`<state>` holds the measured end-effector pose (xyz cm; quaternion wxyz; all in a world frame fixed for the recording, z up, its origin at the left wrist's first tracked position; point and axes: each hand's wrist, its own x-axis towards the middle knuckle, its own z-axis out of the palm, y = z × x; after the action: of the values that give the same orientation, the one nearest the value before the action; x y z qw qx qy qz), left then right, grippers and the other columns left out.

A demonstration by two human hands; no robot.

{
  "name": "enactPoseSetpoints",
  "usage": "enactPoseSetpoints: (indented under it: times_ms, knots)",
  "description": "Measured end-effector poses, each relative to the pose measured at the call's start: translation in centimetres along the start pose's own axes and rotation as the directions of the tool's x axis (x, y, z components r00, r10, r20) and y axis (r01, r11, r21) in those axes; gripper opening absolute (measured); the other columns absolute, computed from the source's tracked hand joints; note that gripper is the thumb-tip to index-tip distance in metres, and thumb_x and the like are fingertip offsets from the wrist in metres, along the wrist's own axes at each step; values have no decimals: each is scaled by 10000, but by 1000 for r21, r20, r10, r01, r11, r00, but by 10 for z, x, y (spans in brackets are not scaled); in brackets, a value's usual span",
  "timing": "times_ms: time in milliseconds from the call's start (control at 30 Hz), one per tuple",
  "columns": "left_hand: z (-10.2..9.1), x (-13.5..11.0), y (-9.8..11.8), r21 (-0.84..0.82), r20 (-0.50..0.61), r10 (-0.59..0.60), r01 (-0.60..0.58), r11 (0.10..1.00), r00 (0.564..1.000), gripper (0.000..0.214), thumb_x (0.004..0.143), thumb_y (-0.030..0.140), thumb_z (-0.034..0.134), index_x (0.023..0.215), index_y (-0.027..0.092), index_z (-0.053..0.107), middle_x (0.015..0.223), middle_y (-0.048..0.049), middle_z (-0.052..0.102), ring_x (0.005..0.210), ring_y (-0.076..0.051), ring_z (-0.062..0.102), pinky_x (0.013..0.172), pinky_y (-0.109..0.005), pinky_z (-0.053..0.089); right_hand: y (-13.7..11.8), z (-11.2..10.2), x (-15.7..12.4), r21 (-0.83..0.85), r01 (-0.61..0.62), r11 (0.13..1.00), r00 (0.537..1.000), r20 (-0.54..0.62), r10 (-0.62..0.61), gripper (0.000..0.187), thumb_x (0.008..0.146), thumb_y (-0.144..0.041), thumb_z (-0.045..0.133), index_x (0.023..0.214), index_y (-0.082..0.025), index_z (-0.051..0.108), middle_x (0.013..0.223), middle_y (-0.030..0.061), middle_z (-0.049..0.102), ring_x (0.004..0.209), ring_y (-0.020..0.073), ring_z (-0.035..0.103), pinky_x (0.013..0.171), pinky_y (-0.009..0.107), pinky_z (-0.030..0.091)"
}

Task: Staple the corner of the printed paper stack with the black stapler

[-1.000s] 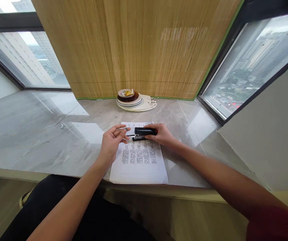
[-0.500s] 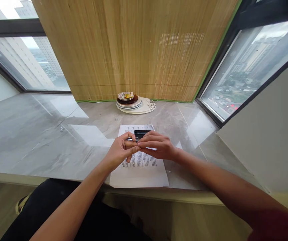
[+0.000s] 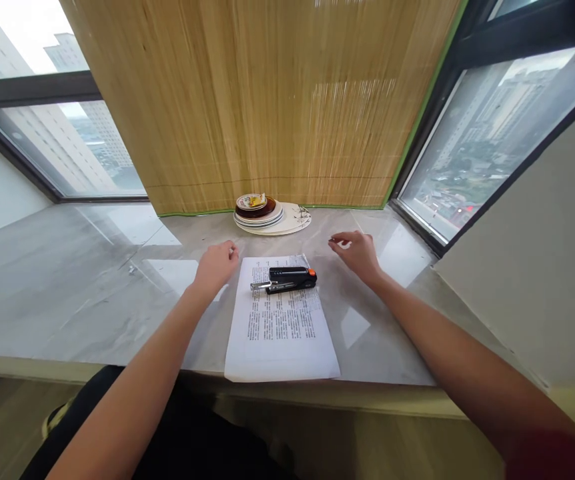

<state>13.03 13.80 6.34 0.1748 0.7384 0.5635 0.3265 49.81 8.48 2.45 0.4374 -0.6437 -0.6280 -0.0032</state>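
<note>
A black stapler (image 3: 292, 280) with an orange button lies on its side on the printed sheets of paper (image 3: 282, 360). Its silver metal part sticks out to the left, beyond the black body. To the left of the paper, my left hand (image 3: 216, 267) hovers with curled fingers; whatever they may hold is hidden. My right hand (image 3: 360, 255) is up and to the right of the stapler, thumb and forefinger pinched together. A tiny dark spot shows at those fingertips, too small to name. Neither hand touches the stapler or the paper.
Stacked plates and small dishes (image 3: 260, 217) stand at the back of the grey marble ledge (image 3: 117, 307), in front of a bamboo blind (image 3: 267, 107). Windows flank the blind on both sides. A small clear scrap (image 3: 131, 269) lies on the left. The ledge's front edge is near my legs.
My hands were together above the paper, fingers touching, partly covering the stapler. Now they have parted to the left and right, and the stapler lies uncovered.
</note>
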Motion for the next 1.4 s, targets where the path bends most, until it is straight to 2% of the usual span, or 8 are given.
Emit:
enactPoseSetpoints:
  times_ms: [167,400,500,667,833,1033,1233,1400]
  knots:
    - [21,37,-31,-67,62,19,-15,998,998,152,733,83,691,810,199,753,1091,-173,773,1230,-346,656,1164,-423,389,41,6,9,-137,-152,979,971,167,174,255,837,-305,701,997,-189,862,938,82,827,864,261,743,929,386,540]
    - [10,9,-42,34,-11,3,-2,999,1000,137,776,122,643,742,204,747,924,-164,782,1050,-377,727,1043,-469,466,44,11,10,-192,-153,969,971,153,183,279,849,-222,676,1051,-147,854,946,121,790,913,277,723,977,417,532]
    - [-3,-5,-45,-130,-113,-81,66,989,990,90,797,201,676,850,199,748,844,-98,779,846,-282,754,890,-396,554,28,11,8,-184,-168,969,979,87,186,370,859,-244,699,1188,-114,806,1045,141,767,939,277,705,986,438,534]
    - [-12,-28,-41,-561,-57,-203,137,816,977,458,694,386,857,1058,167,684,843,-62,777,703,-215,751,747,-383,637,-46,18,-18,261,135,956,990,12,-143,302,1028,-356,575,1128,-172,793,1021,99,732,858,213,680,835,366,567]
    - [-6,-42,-19,-633,3,-166,130,763,986,629,626,580,919,1031,126,757,922,-113,798,802,-222,753,799,-392,650,-88,28,-50,388,411,825,789,303,-535,509,954,-388,751,1427,-231,649,1249,128,713,1156,288,653,1038,458,529]
    - [-1,-49,-8,-664,148,-174,229,712,973,667,634,619,927,1068,149,737,818,-64,763,654,-141,657,597,-268,577,-73,42,-52,357,403,843,793,324,-516,455,966,-181,680,1417,-224,637,1243,126,729,1125,281,675,1023,468,542]
    - [8,-51,-12,-709,222,-195,295,641,955,628,653,551,953,1130,165,818,963,-92,785,760,-133,696,750,-281,624,-72,44,-51,369,411,834,790,312,-528,460,955,-176,699,1409,-226,638,1245,118,734,1123,277,677,1024,460,542]
    - [12,-51,-12,-616,152,-135,201,761,979,634,693,576,910,1158,156,815,1005,-113,803,806,-199,740,755,-349,638,-72,43,-51,359,407,840,791,322,-521,444,957,-170,700,1395,-217,645,1232,123,740,1103,278,682,997,453,549]
